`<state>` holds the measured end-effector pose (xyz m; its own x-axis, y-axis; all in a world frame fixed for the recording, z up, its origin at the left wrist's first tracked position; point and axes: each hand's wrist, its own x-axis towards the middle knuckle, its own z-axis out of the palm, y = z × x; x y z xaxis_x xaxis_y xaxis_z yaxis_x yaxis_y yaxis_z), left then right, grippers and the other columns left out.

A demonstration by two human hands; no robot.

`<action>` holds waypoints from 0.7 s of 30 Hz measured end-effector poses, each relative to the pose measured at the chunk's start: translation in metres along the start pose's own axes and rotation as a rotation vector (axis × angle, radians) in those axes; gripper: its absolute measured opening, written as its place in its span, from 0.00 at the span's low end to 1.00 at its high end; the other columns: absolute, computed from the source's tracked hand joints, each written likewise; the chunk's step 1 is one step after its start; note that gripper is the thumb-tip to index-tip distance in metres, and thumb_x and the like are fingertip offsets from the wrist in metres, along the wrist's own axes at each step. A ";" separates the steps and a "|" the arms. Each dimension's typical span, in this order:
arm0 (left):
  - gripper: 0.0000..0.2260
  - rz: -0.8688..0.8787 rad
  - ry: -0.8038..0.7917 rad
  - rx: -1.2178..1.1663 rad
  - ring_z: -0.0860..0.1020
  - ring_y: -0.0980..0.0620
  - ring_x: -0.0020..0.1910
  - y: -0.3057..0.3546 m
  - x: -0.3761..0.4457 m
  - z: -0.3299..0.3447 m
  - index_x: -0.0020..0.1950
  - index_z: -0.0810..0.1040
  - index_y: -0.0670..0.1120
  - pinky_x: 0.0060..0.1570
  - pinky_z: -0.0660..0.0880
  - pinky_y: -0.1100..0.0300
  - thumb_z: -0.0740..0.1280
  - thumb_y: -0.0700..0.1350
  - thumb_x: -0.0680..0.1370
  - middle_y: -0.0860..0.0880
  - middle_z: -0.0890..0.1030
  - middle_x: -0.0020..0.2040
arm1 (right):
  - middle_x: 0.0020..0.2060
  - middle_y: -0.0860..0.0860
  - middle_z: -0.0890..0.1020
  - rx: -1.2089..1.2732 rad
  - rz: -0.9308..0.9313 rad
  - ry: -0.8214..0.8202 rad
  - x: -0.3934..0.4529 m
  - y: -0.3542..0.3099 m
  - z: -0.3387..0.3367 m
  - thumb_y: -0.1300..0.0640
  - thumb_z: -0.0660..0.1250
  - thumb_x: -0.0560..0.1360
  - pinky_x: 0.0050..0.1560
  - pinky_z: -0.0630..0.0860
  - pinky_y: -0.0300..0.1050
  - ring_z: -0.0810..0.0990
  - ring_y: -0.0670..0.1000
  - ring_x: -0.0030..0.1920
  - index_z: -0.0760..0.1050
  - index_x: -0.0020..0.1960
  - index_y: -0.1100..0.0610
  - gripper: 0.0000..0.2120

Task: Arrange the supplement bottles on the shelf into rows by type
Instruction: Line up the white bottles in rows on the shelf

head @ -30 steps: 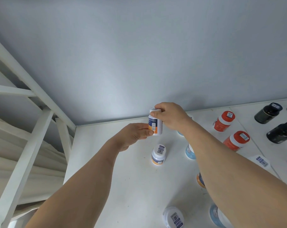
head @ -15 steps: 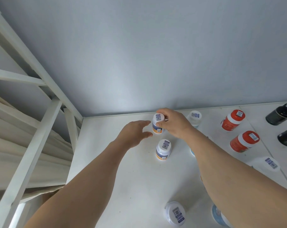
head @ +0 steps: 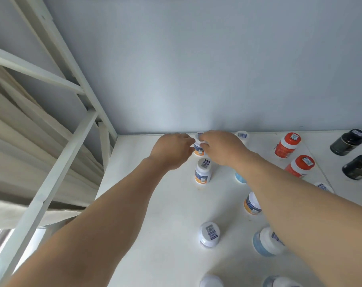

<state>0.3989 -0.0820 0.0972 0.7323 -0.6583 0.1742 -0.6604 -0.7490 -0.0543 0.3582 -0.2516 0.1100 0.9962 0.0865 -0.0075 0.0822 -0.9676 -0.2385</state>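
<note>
A white bottle with an orange band (head: pixel 198 149) stands at the back of the white shelf (head: pixel 155 204), close to the wall. My right hand (head: pixel 221 148) grips its cap from the right. On its left side, the fingers of my left hand (head: pixel 171 150) curl against it. Just in front stands a second orange-banded bottle (head: pixel 202 171). A third orange-banded bottle (head: pixel 251 204) is partly hidden by my right forearm.
Blue-labelled bottles (head: pixel 265 243) and white-capped ones (head: pixel 209 234) stand scattered in front and under my right arm. Two red bottles (head: pixel 286 145) and two dark bottles (head: pixel 348 141) stand to the right. The white shelf frame (head: pixel 76 141) rises on the left.
The orange-banded bottle went from held in the air down onto the shelf at the back. My left hand let go, then closed in on its side again.
</note>
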 end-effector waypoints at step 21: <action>0.13 0.227 0.354 0.016 0.77 0.45 0.33 0.107 -0.159 -0.070 0.36 0.79 0.45 0.31 0.68 0.59 0.58 0.47 0.74 0.49 0.78 0.33 | 0.59 0.53 0.80 -0.031 0.137 0.196 -0.224 -0.052 -0.032 0.49 0.58 0.80 0.55 0.75 0.52 0.77 0.58 0.57 0.77 0.60 0.52 0.14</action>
<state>0.1999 -0.0523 0.1319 0.4640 -0.7426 0.4831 -0.7938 -0.5906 -0.1454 0.1312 -0.2280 0.1551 0.9842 -0.0913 0.1516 -0.0568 -0.9743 -0.2181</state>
